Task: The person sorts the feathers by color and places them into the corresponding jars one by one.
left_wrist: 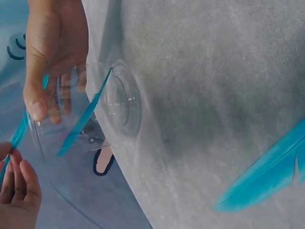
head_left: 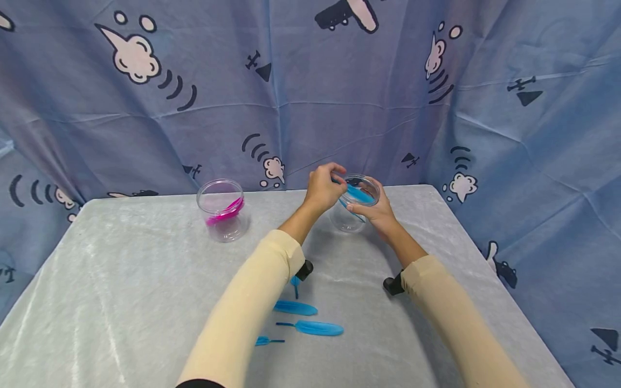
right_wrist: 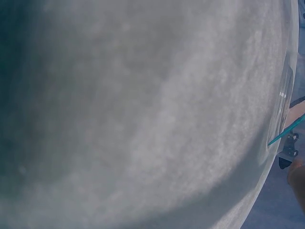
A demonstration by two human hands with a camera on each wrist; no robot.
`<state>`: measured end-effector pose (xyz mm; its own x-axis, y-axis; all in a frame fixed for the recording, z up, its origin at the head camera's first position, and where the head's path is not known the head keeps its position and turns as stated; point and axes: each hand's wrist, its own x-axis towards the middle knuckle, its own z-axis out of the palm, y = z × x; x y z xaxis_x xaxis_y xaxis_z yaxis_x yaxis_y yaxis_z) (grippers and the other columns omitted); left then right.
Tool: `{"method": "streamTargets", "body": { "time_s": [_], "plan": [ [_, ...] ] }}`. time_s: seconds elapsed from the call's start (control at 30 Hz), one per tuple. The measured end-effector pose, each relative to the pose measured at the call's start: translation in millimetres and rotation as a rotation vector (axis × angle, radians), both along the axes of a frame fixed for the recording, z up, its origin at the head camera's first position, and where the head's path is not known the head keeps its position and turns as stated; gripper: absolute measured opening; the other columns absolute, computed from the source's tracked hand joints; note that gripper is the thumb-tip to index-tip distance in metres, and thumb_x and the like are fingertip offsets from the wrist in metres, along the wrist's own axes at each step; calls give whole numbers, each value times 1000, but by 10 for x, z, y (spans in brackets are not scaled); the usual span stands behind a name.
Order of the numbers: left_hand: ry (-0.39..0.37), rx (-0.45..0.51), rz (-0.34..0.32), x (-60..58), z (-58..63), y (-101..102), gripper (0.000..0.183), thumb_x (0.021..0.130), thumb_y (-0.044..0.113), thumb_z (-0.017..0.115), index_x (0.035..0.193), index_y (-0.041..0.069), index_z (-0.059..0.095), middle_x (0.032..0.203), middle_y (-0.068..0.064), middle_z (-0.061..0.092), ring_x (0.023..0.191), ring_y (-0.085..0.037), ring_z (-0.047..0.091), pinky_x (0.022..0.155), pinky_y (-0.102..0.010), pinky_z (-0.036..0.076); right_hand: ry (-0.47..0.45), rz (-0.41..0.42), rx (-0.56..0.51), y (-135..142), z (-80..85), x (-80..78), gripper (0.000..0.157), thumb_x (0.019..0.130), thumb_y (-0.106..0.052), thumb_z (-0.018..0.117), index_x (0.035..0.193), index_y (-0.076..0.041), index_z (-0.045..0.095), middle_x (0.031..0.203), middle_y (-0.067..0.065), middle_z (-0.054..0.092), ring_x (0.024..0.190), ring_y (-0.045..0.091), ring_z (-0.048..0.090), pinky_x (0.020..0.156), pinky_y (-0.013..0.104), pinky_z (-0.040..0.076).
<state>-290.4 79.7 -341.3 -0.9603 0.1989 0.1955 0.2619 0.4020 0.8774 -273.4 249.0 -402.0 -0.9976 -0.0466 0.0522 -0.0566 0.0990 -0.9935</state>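
Note:
A clear jar (head_left: 350,215) stands on the table at the far middle, and my right hand (head_left: 372,209) grips its side. My left hand (head_left: 335,178) is at the jar's mouth and pinches the quill of a blue feather (head_left: 360,194) that slants down inside. In the left wrist view the left fingertips (left_wrist: 14,167) hold the feather's end (left_wrist: 20,131), a blue feather (left_wrist: 83,117) lies within the jar (left_wrist: 119,102), and the right hand (left_wrist: 52,57) wraps the glass. The right wrist view catches only the jar's base (right_wrist: 284,102) and a feather tip (right_wrist: 287,132).
A second clear jar (head_left: 223,211) holding pink feathers stands at the far left. Several loose blue feathers (head_left: 315,327) lie on the pale tablecloth (head_left: 121,291) near the front, partly under my left forearm. A patterned blue curtain (head_left: 310,91) hangs behind and beside the table.

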Motion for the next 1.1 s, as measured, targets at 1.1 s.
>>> {"method": "streamTargets", "body": {
  "time_s": [1.1],
  "plan": [
    [-60,-84,-446,146,-190,-787,30,82,6,69,111,7,63,97,-10,67,86,-17,64,76,-26,52,-8,-20,15,8,-33,-16,93,72,-6,78,143,-16,20,148,12,27,136,25,23,102,46,33]
  ]
}}
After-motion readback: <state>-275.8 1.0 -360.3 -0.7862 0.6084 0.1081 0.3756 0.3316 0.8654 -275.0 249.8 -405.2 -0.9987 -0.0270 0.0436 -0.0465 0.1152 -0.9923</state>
